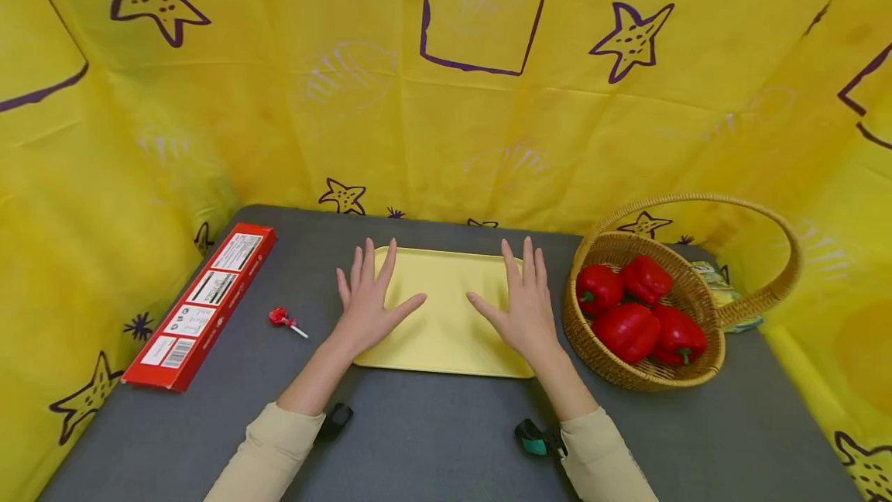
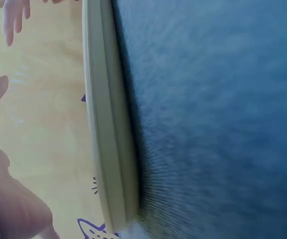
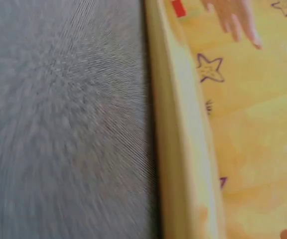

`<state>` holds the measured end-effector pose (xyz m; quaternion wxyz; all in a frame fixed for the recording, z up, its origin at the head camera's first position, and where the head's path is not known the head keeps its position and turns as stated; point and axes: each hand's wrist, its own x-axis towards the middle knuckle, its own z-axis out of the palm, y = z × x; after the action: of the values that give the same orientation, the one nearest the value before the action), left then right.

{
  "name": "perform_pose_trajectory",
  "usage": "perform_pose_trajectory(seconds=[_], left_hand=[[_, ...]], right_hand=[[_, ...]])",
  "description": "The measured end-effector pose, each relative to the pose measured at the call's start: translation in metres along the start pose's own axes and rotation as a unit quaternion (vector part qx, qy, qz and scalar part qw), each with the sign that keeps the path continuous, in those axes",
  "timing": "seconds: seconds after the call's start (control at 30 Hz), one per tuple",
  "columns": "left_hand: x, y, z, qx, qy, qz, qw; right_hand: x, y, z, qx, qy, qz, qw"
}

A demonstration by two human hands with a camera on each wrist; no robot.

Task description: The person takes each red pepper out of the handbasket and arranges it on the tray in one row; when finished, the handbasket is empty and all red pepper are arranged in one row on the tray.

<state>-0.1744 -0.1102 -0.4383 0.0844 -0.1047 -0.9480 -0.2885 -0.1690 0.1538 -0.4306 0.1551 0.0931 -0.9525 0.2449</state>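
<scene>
Hovering over a yellow tray (image 1: 446, 331), left hand (image 1: 368, 311) and right hand (image 1: 526, 314) spread fingers (image 1: 387, 263); grey tabletop (image 1: 432, 440) below, starfish-print cloth (image 1: 446, 138) behind.

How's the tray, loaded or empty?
Empty where visible: the tray shows only bare yellow surface. Cannot tell beneath left hand and right hand.

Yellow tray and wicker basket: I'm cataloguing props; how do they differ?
The yellow tray is flat and rectangular; the wicker basket is deep and rounded. The basket has an arched handle; the tray has none. The basket holds red peppers; the tray holds none. Both rest on the table.
</scene>
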Motion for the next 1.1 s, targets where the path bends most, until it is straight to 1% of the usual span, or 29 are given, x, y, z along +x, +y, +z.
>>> perform_pose_trajectory(seconds=[0.1,0.17,0.27,0.33,0.4,0.47,0.57,0.63,0.7,0.77,0.83,0.97,1.03,1.1], left_hand=[[-0.007,0.0,-0.003,-0.058,-0.009,0.011,0.9982],[-0.011,-0.002,-0.004,-0.088,-0.016,0.016,0.9959],[-0.017,-0.004,-0.005,-0.118,-0.033,0.015,0.9924],[-0.021,-0.006,-0.005,-0.131,-0.049,0.011,0.9901],[-0.024,-0.008,-0.006,-0.139,-0.067,0.002,0.988],[-0.028,-0.011,-0.006,-0.144,-0.086,-0.012,0.9858],[-0.031,-0.017,-0.006,-0.142,-0.107,-0.033,0.9836],[-0.033,-0.021,-0.006,-0.139,-0.118,-0.038,0.9825],[-0.033,-0.024,-0.006,-0.134,-0.13,-0.04,0.9816],[-0.035,-0.026,-0.006,-0.13,-0.141,-0.041,0.9806],[-0.036,-0.028,-0.006,-0.127,-0.151,-0.043,0.9795],[-0.039,-0.03,-0.006,-0.124,-0.159,-0.038,0.9787],[-0.039,-0.029,-0.005,-0.123,-0.162,-0.03,0.9787],[-0.039,-0.029,-0.003,-0.12,-0.163,-0.019,0.9791]], right_hand=[[-0.005,0.001,-0.016,0.044,0.023,-0.019,0.9986],[-0.007,0.004,-0.027,0.069,0.047,-0.035,0.9958],[-0.01,0.01,-0.043,0.09,0.089,-0.06,0.9901],[-0.012,0.017,-0.054,0.095,0.113,-0.072,0.9863],[-0.015,0.026,-0.064,0.095,0.13,-0.072,0.9843],[-0.017,0.035,-0.074,0.092,0.139,-0.064,0.984],[-0.02,0.049,-0.088,0.08,0.14,-0.037,0.9862],[-0.022,0.058,-0.095,0.067,0.129,-0.02,0.9891],[-0.023,0.067,-0.101,0.052,0.108,-0.006,0.9928],[-0.025,0.075,-0.106,0.036,0.077,0.001,0.9964],[-0.026,0.081,-0.11,0.026,0.037,0.009,0.9989],[-0.024,0.09,-0.115,0.001,-0.036,0.02,0.9991],[-0.022,0.093,-0.115,-0.012,-0.059,0.014,0.9981],[-0.02,0.096,-0.115,-0.027,-0.071,0.001,0.9971]])
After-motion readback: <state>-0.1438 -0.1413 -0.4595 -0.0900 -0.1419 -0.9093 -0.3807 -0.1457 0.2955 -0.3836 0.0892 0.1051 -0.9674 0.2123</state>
